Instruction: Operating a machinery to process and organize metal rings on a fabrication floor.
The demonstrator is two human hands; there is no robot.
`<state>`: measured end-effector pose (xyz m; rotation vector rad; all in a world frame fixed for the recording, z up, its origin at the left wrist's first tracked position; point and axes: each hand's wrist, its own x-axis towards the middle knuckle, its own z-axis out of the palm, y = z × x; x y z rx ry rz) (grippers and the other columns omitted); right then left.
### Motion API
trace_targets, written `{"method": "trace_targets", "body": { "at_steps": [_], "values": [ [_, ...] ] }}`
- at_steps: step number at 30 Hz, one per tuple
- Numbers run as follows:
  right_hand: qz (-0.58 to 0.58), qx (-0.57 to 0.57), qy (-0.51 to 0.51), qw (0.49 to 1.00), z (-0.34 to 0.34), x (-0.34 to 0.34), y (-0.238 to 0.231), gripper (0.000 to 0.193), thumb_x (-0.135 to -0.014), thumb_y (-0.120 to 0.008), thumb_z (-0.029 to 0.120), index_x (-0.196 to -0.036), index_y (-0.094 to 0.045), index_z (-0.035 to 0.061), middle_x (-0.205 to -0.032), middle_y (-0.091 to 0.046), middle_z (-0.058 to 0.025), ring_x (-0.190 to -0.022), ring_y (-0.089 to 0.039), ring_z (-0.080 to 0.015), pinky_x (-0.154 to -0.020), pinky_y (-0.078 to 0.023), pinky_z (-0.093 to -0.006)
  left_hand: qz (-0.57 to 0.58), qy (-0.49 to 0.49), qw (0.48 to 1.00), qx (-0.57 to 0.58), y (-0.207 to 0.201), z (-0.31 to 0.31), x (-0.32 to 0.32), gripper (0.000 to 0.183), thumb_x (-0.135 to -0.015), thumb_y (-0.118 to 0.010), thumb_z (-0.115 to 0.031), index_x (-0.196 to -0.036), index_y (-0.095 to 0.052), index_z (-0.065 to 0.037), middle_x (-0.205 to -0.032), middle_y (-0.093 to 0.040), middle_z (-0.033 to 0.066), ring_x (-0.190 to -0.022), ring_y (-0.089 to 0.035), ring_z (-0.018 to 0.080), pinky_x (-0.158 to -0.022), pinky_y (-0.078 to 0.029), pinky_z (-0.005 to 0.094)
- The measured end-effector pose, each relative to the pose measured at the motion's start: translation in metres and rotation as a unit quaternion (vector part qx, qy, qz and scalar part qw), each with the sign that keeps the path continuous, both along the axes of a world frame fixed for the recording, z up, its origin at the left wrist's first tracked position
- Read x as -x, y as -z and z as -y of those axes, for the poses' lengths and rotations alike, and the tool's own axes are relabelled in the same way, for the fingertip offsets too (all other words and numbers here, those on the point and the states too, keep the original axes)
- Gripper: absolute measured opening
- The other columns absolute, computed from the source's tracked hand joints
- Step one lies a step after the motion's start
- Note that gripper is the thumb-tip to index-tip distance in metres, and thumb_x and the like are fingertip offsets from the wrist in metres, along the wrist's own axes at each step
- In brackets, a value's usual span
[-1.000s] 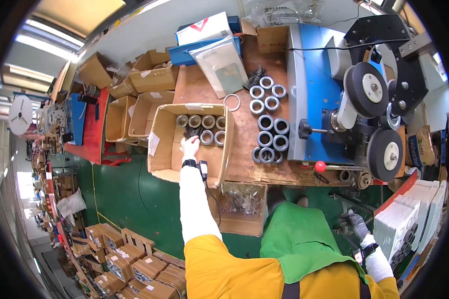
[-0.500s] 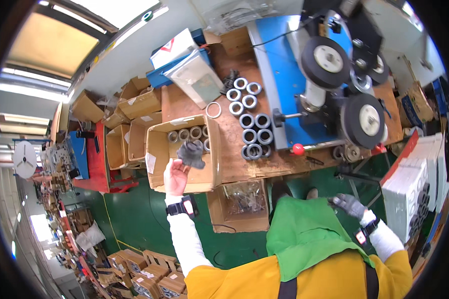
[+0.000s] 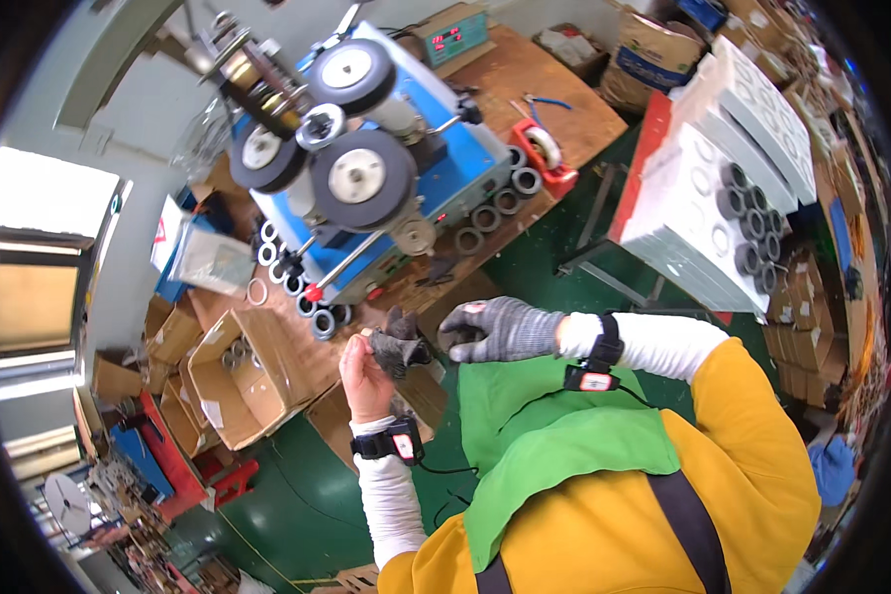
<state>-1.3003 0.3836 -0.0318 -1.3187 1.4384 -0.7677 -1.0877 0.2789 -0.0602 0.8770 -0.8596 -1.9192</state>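
My bare left hand (image 3: 364, 374) is raised in front of my chest and holds a crumpled dark grey glove (image 3: 398, 345). My right hand (image 3: 500, 330), itself in a grey knit glove, comes in from the right, its curled fingertips at the dark glove's right edge. Both wrists carry black bands. Below and left of my hands stands an open cardboard box (image 3: 230, 381) with several grey rolls in it.
A blue winding machine (image 3: 366, 178) with black wheels stands on the wooden bench (image 3: 554, 99). Grey tape rolls (image 3: 485, 216) line its front edge, near a red tape dispenser (image 3: 542, 150). White foam trays of rolls (image 3: 708, 188) stand to the right. More cartons (image 3: 173, 337) sit at left, over green floor.
My left hand has lifted out of the cardboard box with the dark glove. My right hand has come up from the lower right to meet it. My view has swung right.
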Motion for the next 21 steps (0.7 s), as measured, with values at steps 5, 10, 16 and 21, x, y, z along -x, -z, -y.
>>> {"method": "trace_targets", "body": {
  "at_steps": [5, 10, 16, 21],
  "values": [
    [0.014, 0.029, 0.032, 0.999, -0.025, 0.023, 0.014, 0.031, -0.074, -0.062, 0.034, -0.09, -0.058, 0.0076, -0.083, -0.059, -0.0123, -0.077, -0.057, -0.0287, -0.071, -0.044, -0.035, -0.03, 0.098, 0.994, 0.032, -0.002, -0.039, 0.057, 0.019, -0.088, -0.047, -0.014, -0.072, -0.046, -0.003, -0.082, -0.05, 0.0037, -0.073, -0.045, 0.0097, -0.07, -0.036, 0.0225],
    [-0.097, 0.035, 0.065, 0.993, -0.041, 0.05, 0.006, 0.027, -0.075, -0.058, 0.031, -0.089, -0.058, 0.0078, -0.084, -0.059, -0.0125, -0.079, -0.057, -0.0307, -0.07, -0.045, -0.0371, 0.035, 0.08, 0.996, -0.027, 0.015, -0.054, 0.073, 0.018, -0.088, -0.048, -0.015, -0.092, -0.057, 0.0, -0.082, -0.057, 0.002, -0.072, -0.051, 0.0078, -0.067, -0.04, 0.0208],
    [-0.253, 0.065, 0.096, 0.96, -0.044, 0.065, 0.031, 0.027, -0.076, -0.053, 0.028, -0.094, -0.056, 0.0086, -0.082, -0.059, -0.0127, -0.08, -0.057, -0.0299, -0.07, -0.045, -0.039, 0.193, 0.248, 0.949, 0.023, -0.021, -0.091, 0.101, 0.033, -0.09, -0.042, -0.014, -0.12, -0.045, 0.0, -0.069, -0.055, 0.0041, -0.057, -0.05, 0.0086, -0.054, -0.041, 0.0192],
    [-0.269, 0.197, 0.038, 0.942, -0.051, 0.062, 0.037, 0.025, -0.072, -0.054, 0.028, -0.089, -0.054, 0.0083, -0.079, -0.058, -0.0114, -0.076, -0.057, -0.0292, -0.067, -0.045, -0.0396, 0.215, 0.344, 0.909, -0.099, -0.001, -0.09, 0.125, 0.021, -0.086, -0.038, -0.01, -0.102, -0.046, 0.001, -0.062, -0.054, 0.0082, -0.046, -0.046, 0.0119, -0.045, -0.039, 0.0213]
  ]
}}
